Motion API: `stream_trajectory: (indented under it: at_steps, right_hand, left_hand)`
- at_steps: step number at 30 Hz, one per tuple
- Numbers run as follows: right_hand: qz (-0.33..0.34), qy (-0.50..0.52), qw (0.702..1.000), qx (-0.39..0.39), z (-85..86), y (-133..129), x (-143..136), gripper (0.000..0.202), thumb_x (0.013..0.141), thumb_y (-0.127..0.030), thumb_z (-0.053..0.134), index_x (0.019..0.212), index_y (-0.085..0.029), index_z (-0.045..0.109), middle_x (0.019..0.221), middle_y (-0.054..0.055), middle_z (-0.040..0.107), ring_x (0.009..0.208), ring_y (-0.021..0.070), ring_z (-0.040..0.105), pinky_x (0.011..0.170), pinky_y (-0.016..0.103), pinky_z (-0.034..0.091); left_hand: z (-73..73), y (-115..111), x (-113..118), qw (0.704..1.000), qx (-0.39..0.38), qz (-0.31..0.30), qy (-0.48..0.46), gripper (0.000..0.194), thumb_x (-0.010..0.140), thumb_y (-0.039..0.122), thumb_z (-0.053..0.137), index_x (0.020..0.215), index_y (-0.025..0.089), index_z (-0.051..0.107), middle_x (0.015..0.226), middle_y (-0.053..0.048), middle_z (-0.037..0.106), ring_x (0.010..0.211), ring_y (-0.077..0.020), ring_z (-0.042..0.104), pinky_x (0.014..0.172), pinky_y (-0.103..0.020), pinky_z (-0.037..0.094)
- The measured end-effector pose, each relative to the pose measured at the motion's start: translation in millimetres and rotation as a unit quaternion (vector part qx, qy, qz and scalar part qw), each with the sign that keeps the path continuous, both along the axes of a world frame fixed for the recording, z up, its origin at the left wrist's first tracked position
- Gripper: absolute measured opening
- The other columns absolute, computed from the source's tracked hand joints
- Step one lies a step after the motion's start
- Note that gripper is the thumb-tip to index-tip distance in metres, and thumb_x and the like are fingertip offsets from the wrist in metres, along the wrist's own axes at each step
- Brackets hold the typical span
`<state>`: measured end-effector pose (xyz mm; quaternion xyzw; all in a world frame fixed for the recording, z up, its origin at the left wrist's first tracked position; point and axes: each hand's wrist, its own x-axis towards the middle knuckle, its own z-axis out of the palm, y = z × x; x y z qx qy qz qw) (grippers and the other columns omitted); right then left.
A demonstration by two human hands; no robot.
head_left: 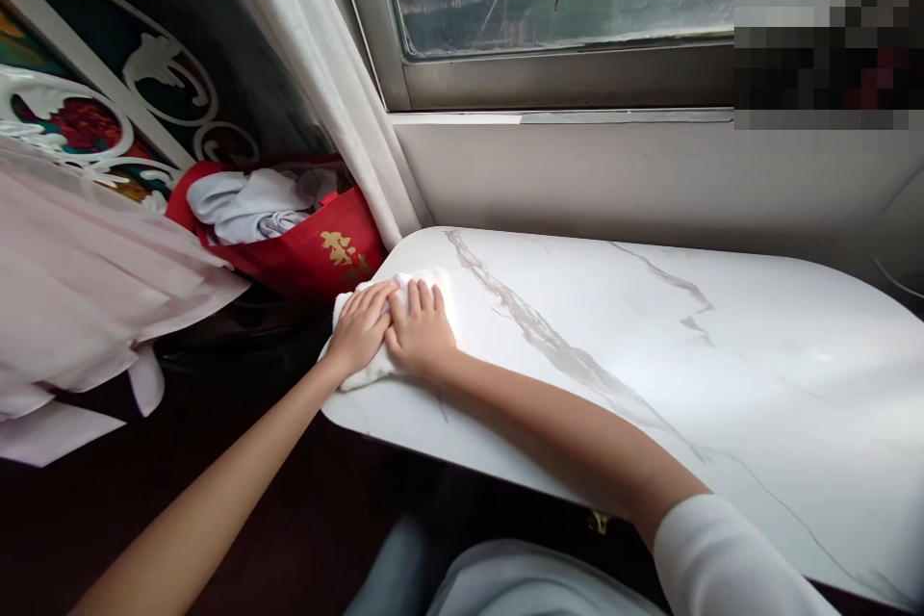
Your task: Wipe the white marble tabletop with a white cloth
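A white cloth (373, 370) lies spread on the left end of a white marble-patterned tabletop (635, 337). Flat on its left part rests my left hand (363, 322), fingers stretched out and pointing away from me. My right hand (421, 327) presses down beside it, its thumb side touching the left hand and its fingers slightly spread. Both palms cover much of the cloth, so its middle is hidden. Grey veins run across the table's smooth surface.
A red bag (310, 245) stuffed with pale fabric stands just past the table's left end. Above it hangs a white curtain (318, 58). The wall and window frame (563, 82) border the far side. Pink ruffled cloth (87, 279) hangs at left.
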<state>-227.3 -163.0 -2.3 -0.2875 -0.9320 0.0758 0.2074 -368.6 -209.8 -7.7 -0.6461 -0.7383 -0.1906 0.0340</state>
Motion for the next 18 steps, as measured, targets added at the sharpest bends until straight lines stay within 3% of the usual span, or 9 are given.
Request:
stream_trajectory:
  at_steps: [4, 8, 13, 18]
  right_hand:
    - [0.044, -0.006, 0.999, 0.0, 1.4, -46, 19, 0.059, 0.093, -0.037, 0.039, 0.14, -0.002, 0.038, 0.146, 0.027, 0.036, 0.137, 0.0373, 0.029, 0.111, 0.055, 0.019]
    - [0.072, 0.003, 0.997, -0.014, 3.3, -66, 32, 0.059, 0.092, -0.036, 0.041, 0.141, -0.002, 0.037, 0.147, 0.027, 0.034, 0.138, 0.036, 0.028, 0.112, 0.055, 0.018]
    - [0.073, 0.002, 0.996, -0.057, 6.6, -60, 32, 0.056, 0.092, -0.034, 0.042, 0.14, -0.005, 0.039, 0.148, 0.024, 0.034, 0.139, 0.0332, 0.028, 0.113, 0.053, 0.017]
    - [0.072, 0.01, 0.995, -0.069, 4.6, -30, 21, 0.05, 0.091, -0.032, 0.041, 0.137, -0.011, 0.043, 0.147, 0.018, 0.039, 0.137, 0.0296, 0.031, 0.113, 0.048, 0.018]
  left_hand:
    - [-2.5, -56, 16, 1.0, 0.002, 0.003, 0.021, 0.047, 0.092, 0.028, 0.023, 0.133, 0.022, 0.045, 0.139, -0.008, 0.05, 0.129, -0.0216, 0.043, 0.112, -0.043, 0.028]
    - [-2.6, -82, 30, 0.999, 0.013, 0.021, 0.033, 0.047, 0.093, 0.027, 0.022, 0.135, 0.024, 0.043, 0.14, -0.007, 0.049, 0.131, -0.0214, 0.042, 0.113, -0.043, 0.027]
    - [-1.0, -79, 35, 0.999, 0.003, 0.031, 0.041, 0.047, 0.093, 0.026, 0.021, 0.134, 0.023, 0.045, 0.14, -0.008, 0.049, 0.129, -0.0223, 0.043, 0.111, -0.044, 0.028]
    - [-2.6, -55, 32, 0.996, -0.006, 0.049, 0.072, 0.044, 0.093, 0.026, 0.025, 0.131, 0.019, 0.046, 0.138, -0.012, 0.05, 0.13, -0.0245, 0.043, 0.111, -0.044, 0.027]
